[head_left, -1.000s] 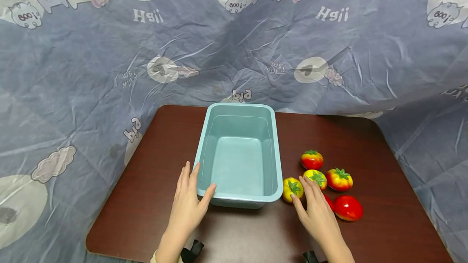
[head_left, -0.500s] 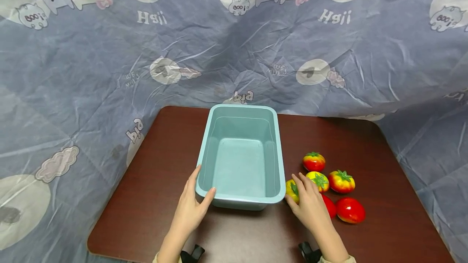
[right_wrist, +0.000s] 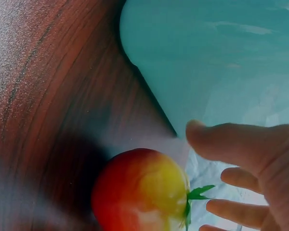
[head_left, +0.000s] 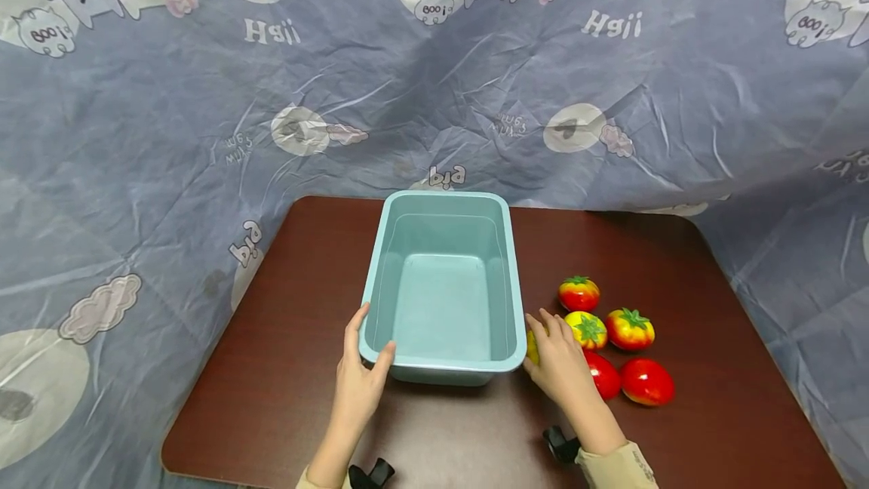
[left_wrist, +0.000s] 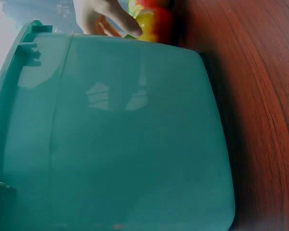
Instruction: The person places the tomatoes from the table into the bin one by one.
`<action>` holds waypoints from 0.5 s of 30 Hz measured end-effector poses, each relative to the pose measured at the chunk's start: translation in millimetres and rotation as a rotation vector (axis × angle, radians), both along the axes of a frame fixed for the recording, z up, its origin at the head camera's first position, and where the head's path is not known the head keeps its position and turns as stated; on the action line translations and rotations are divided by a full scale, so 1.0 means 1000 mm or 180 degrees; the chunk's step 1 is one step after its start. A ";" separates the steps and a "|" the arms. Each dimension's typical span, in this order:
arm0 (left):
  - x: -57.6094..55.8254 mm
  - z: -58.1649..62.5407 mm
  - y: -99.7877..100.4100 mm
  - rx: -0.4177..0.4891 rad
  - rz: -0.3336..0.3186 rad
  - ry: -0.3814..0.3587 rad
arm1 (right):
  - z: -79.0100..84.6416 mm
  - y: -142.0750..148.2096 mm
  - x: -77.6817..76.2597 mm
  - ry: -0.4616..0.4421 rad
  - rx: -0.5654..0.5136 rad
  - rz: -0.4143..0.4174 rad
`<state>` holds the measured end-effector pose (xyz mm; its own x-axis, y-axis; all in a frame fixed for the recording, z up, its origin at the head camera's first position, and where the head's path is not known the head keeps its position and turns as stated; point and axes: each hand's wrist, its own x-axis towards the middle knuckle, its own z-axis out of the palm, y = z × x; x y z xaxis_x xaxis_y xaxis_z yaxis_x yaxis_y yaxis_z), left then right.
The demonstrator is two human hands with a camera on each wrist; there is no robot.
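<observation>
A light teal plastic bin [head_left: 441,364] stands on the table, with nothing inside. My left hand [head_left: 360,383] is at its front left corner, index finger along the left rim and thumb at the front rim; the left wrist view shows the bin's wall [left_wrist: 125,125] but not this hand. My right hand [head_left: 563,361] is over a yellow tomato [head_left: 532,349] beside the bin and partly hides it. In the right wrist view, a red-and-yellow tomato [right_wrist: 139,192] lies below the right hand's thumb [right_wrist: 231,142], and the fingers are spread apart, holding nothing.
Several other glossy tomatoes lie right of my right hand: a red-and-yellow one [head_left: 579,294], a yellow one [head_left: 587,330], another red-and-yellow one [head_left: 631,329] and red ones [head_left: 647,382]. The brown table [head_left: 326,247] backs onto a patterned blue-grey cloth [head_left: 407,81].
My right hand has moved left, covering more of the yellow tomato beside the bin and uncovering a red one. My left hand has come in against the bin's corner. The bin stays put.
</observation>
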<state>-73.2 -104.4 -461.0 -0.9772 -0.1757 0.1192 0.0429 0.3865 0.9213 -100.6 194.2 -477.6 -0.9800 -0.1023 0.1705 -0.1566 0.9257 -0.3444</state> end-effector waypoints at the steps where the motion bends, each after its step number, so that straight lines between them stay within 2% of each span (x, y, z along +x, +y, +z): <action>1: 0.000 0.000 0.000 -0.0021 0.0013 0.0011 | -0.001 -0.001 -0.001 -0.0002 0.0011 0.0013; 8: -0.001 0.006 -0.001 -0.0068 0.0054 -0.0030 | -0.007 -0.002 -0.003 0.0100 0.0085 0.0100; 15: 0.004 0.007 0.001 -0.0111 -0.0071 -0.0015 | -0.013 0.002 -0.006 0.0086 0.0251 0.0120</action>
